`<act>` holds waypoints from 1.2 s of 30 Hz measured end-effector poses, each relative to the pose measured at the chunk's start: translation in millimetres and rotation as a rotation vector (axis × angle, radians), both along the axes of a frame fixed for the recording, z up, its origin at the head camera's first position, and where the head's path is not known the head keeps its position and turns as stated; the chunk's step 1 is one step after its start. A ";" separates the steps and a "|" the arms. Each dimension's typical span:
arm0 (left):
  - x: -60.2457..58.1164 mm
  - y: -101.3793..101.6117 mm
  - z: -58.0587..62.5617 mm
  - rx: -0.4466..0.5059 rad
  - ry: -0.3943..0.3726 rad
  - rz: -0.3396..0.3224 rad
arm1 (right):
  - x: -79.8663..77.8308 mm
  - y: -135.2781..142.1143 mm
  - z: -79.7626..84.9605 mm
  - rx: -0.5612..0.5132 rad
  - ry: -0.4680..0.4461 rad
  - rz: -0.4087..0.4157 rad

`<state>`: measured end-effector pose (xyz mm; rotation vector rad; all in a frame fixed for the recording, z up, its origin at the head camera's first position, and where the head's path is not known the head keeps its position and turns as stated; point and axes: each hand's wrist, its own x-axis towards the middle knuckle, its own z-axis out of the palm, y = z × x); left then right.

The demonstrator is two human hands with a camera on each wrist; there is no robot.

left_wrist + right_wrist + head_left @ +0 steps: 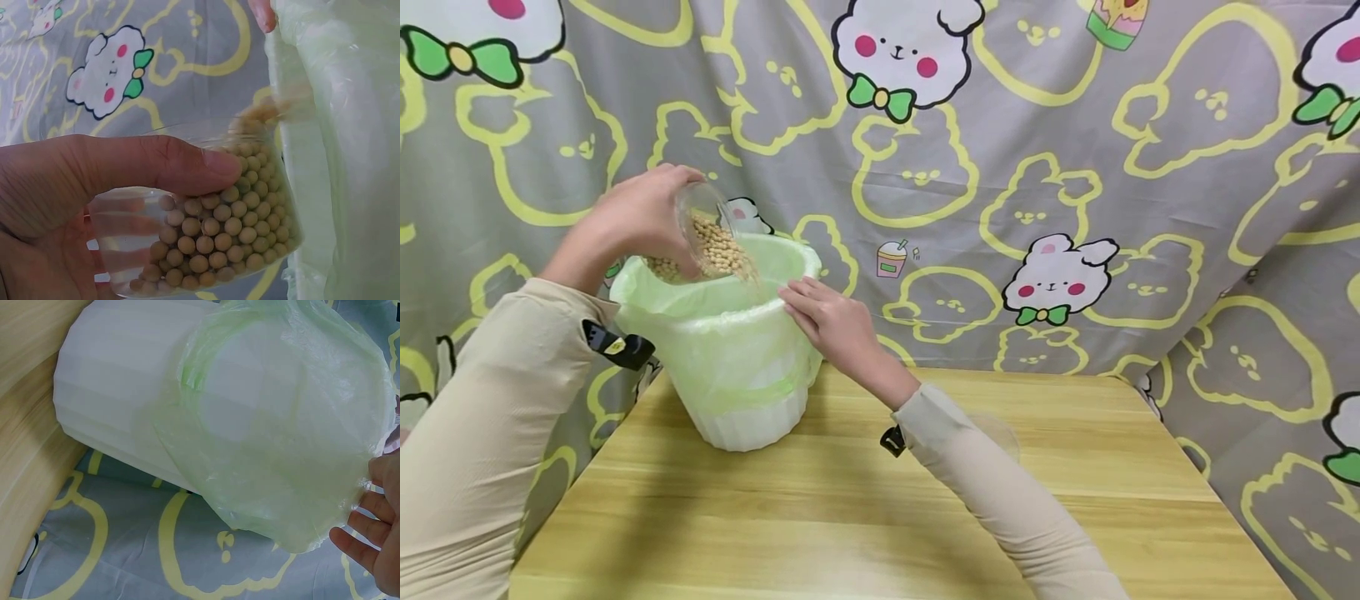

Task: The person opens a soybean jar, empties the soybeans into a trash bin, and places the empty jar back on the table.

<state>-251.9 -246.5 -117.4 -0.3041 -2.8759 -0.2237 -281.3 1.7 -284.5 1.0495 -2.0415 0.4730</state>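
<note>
My left hand [640, 217] grips a clear plastic jar [697, 200], tipped over the near-left part of a white bin [745, 427]. Soybeans [219, 234] fill the jar's lower side, and in the head view a blurred stream of them falls from its mouth into the bin. A pale green bag [737, 354] lines the bin and folds down over its rim. At the rim's right side, my right hand [835, 321] holds the bin's edge through the bag; its fingers [369, 522] lie at the outer side. The bottom inside the bin is hidden.
The bin stands at the back left of a wood-grain table [820, 517]. A clear round lid [1000, 435] lies on the table, partly behind my right sleeve. A grey curtain [940, 250] with cartoon animals hangs close behind the table and along its sides.
</note>
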 end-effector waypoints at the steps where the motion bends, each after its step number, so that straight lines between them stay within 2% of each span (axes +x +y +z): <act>1: 0.2 0.5 -0.1 -0.002 0.001 0.003 | 0.2 0.2 -0.1 0.002 0.002 -0.002; 8: 2.1 4.3 0.6 -0.030 -0.003 0.036 | -0.1 0.5 -0.7 0.004 0.007 -0.001; 30: 0.8 15.2 0.9 -0.068 -0.008 0.078 | -0.8 -0.1 -2.1 0.004 0.002 -0.005; 36: 0.3 19.3 1.2 -0.083 0.012 0.084 | -1.3 0.0 -1.9 -0.001 0.008 0.001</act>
